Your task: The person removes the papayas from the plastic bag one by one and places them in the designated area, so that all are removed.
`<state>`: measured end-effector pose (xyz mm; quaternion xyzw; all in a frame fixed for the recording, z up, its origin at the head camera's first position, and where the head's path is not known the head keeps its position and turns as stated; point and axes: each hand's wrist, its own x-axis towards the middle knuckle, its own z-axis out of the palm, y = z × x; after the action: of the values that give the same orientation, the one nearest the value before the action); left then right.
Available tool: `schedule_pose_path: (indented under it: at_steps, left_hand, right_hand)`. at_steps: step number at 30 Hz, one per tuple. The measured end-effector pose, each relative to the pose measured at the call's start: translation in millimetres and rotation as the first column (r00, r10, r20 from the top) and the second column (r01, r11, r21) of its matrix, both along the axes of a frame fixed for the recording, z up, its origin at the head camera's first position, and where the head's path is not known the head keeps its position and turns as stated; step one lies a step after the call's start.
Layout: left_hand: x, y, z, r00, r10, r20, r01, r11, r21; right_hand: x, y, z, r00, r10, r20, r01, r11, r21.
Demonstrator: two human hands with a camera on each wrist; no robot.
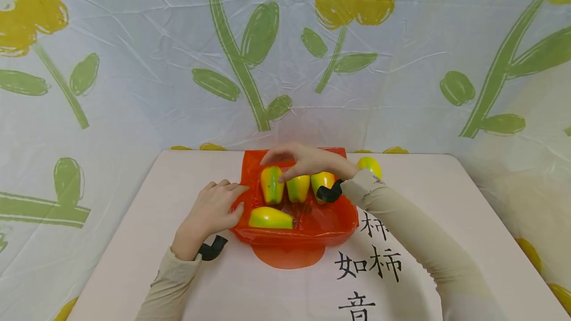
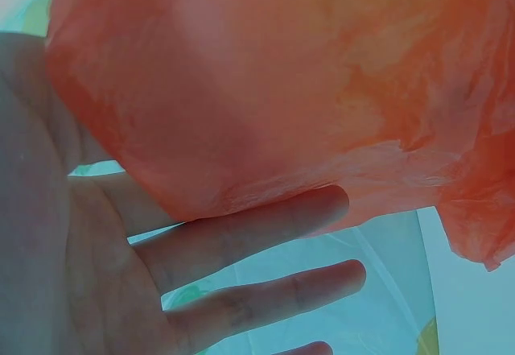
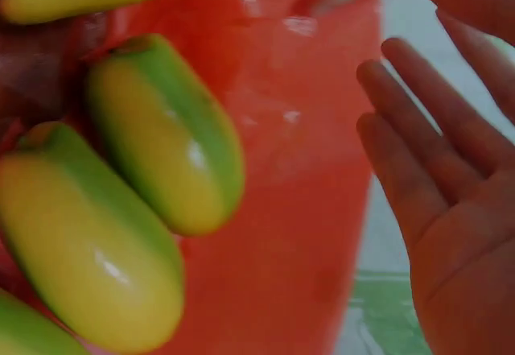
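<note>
Oval yellow-green fruits (image 1: pixel 298 190) lie near the empty, loosely spread right hand (image 1: pixel 304 158); straight-fingered left hand (image 1: pixel 217 209) touches their red plastic bag (image 1: pixel 337 215).

Black Chinese characters (image 1: pixel 386 264) on the pale table (image 1: pixel 250 291): 柿 up top, partly covered; 如柿 below; then 音, cut at frame edge.

"Where's the head camera?"

"Above and behind the fingers of the left hand (image 1: pixel 211 216) and right hand (image 1: pixel 307 159), facing forward and down, far enough back to frame the whole red plastic bag (image 1: pixel 294 239)."

"And the wrist views?"

"Close, palm-side, facing past the fingers: left meets the bag's film just beside them, right the papayas (image 3: pixel 165 138). Head and right wrist share those papayas; all three share the bag."
</note>
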<state>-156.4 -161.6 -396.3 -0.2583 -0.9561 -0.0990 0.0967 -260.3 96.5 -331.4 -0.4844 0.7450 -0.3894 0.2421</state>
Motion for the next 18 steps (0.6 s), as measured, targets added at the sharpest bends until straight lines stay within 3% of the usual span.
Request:
schedule_pose_path:
  at_steps: [3,6,10,14,17,18]
  left_hand:
    - [-0.3,-0.3,0.9,1.000,0.000,-0.003,0.000,1.000,0.001]
    - [-0.3,-0.3,1.1,1.000,-0.004,-0.019,0.005,1.000,0.007]
    - [-0.4,-0.4,1.8,0.999,-0.003,-0.042,0.004,1.000,0.008]
    - [-0.4,-0.8,2.1,0.999,0.006,-0.047,-0.005,1.000,0.003]
    - [-0.6,-1.2,2.0,0.999,0.011,-0.051,-0.011,1.000,0.001]
    - [-0.7,-1.4,2.1,0.999,0.012,-0.052,-0.012,1.000,-0.001]
  right_hand:
    - [-0.8,-11.3,-15.0,0.992,0.119,0.031,-0.121,0.990,0.068]
    - [3.2,-21.2,-27.9,0.983,0.177,0.054,-0.184,0.970,0.159]
    - [10.8,-30.8,-40.7,0.979,0.196,0.058,-0.205,0.936,0.286]
    - [18.7,-35.4,-48.7,0.978,0.150,0.144,-0.197,0.890,0.411]
    - [22.9,-37.5,-52.5,0.975,0.181,0.126,-0.219,0.861,0.459]
    - [23.8,-38.3,-53.7,0.973,0.218,0.080,-0.230,0.852,0.470]
